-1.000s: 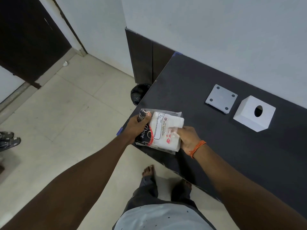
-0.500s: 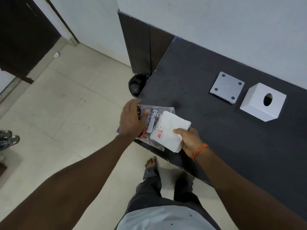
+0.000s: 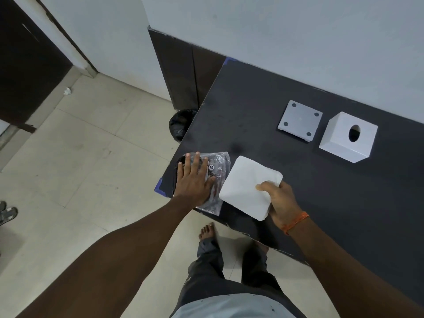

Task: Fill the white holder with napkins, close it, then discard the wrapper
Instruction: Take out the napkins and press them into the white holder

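My right hand [image 3: 280, 201] grips a thick white stack of napkins [image 3: 247, 185] by its near right corner, just above the dark table [image 3: 252, 106]. The clear plastic wrapper [image 3: 218, 173], now without napkins, lies at the table's near left corner. My left hand [image 3: 191, 180] rests flat on the wrapper with fingers spread. The white holder [image 3: 339, 143], a box with a round hole in its upper face, stands at the far right. Its flat grey base plate [image 3: 299, 120] with corner pads lies separately, just left of it.
A bin with a black bag [image 3: 180, 125] stands on the floor beside the table's left edge. Dark cabinet panels [image 3: 183, 72] back the wall. My bare foot [image 3: 207, 232] is by the table's near edge. Sandals [image 3: 8, 214] lie at far left.
The napkin stack has come out of the wrapper to the right in my right hand. My left hand has flattened onto the wrapper, which now lies on the table.
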